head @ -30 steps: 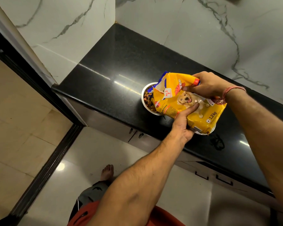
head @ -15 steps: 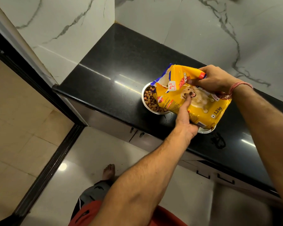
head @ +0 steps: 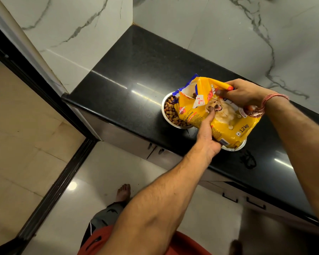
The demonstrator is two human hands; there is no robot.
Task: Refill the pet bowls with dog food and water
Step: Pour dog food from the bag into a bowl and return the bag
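— What's nearest you there?

— A bare foot (head: 123,192) on the pale glossy floor (head: 92,173), grey trousers and a bit of red cloth above it. Then two bare forearms reaching out over the edge of the black table (head: 136,70).

— And the hands?

— The left hand (head: 207,134) has its grip under and around the lower edge of a yellow dog food bag (head: 223,115), thumb laid up across the printed dog's face. The right hand (head: 244,92) has its grip clenched on the bag's upper edge, thumb pinching the front. There's a reddish thread band (head: 273,99) on that wrist.

— How's the bag sitting?

— Lying nearly on its side in the air, held just above the table. Its torn-open mouth points left, over a steel bowl (head: 165,115). "1.2 kg" is printed near the bottom end.

— Anything in the bowl?

— Brown kibble (head: 170,112), filling what I can see of it; the bag covers the right part. A few pieces show inside the bag's mouth too.

— Just the one bowl?

— A second steel bowl (head: 237,146) peeks out under the bag's bottom end, close to the table's front edge. I can't tell what's in it.

— And beyond?

— White marble wall (head: 228,34) with grey veins behind the table, and another marble panel at the left end.
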